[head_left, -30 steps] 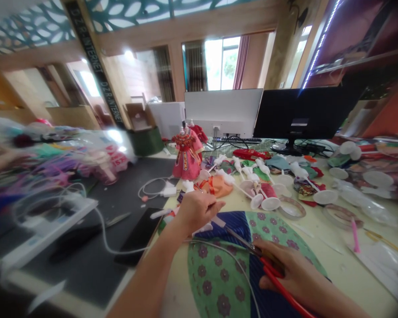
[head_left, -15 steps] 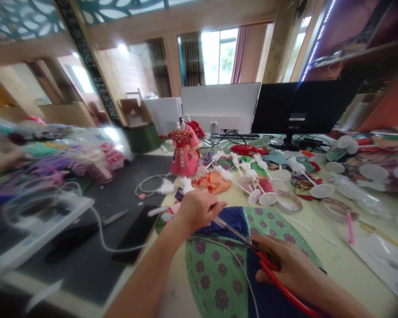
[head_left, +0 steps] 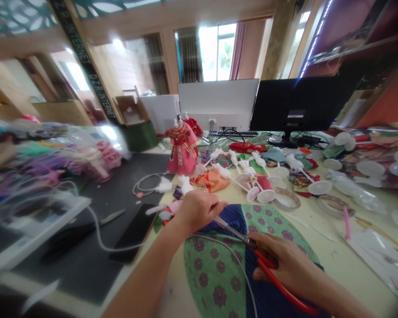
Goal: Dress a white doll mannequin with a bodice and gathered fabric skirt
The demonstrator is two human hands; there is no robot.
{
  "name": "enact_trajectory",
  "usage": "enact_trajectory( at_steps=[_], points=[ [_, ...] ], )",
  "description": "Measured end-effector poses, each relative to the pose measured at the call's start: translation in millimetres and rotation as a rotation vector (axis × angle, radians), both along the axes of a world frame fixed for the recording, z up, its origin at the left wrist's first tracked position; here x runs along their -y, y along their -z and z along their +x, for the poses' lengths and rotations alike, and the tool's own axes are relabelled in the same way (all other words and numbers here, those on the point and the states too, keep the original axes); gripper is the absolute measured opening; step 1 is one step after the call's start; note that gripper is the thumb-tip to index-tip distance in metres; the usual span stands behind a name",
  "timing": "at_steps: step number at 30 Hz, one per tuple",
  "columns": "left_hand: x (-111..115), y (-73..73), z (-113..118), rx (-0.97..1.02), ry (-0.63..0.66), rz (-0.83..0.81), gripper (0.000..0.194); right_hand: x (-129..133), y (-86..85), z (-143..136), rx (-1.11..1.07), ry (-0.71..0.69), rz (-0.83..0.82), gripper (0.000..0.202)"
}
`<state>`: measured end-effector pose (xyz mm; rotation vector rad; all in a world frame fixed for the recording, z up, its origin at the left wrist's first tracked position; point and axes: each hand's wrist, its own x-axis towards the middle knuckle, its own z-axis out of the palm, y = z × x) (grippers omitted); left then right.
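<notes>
My right hand (head_left: 281,258) grips a pair of scissors (head_left: 268,261) with red handles, their blades pointing up and left. My left hand (head_left: 199,211) is closed in a pinch just past the blade tips. A narrow whitish piece (head_left: 220,221) shows between its fingers and the blades; what the fingers hold is mostly hidden. Beneath both hands lies a round cloth (head_left: 215,269) of green flowered and dark blue striped panels. A white cable (head_left: 230,251) runs across it.
Behind my hands lie several white doll stands (head_left: 265,195) and an orange cloth piece (head_left: 215,180). A doll in a pink dress (head_left: 181,154) stands farther back, before two monitors (head_left: 219,104). Tape rolls (head_left: 287,199) are at right; a dark phone (head_left: 134,234) and power strip (head_left: 43,236) at left.
The view has shifted slightly, so the background sits a little higher and farther left. Both hands and the scissors keep nearly the same pose over the cloth.
</notes>
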<state>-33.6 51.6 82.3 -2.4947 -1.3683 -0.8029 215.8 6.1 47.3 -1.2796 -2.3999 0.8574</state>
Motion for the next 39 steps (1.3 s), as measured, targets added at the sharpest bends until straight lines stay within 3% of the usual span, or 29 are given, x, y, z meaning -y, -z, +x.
enact_trajectory(
  at_steps=[39],
  points=[
    [1.5, -0.4, 2.9, 0.013, -0.031, -0.046, 0.043, -0.9, 2.9, 0.6, 0.036, 0.008, 0.014, 0.053]
  ],
)
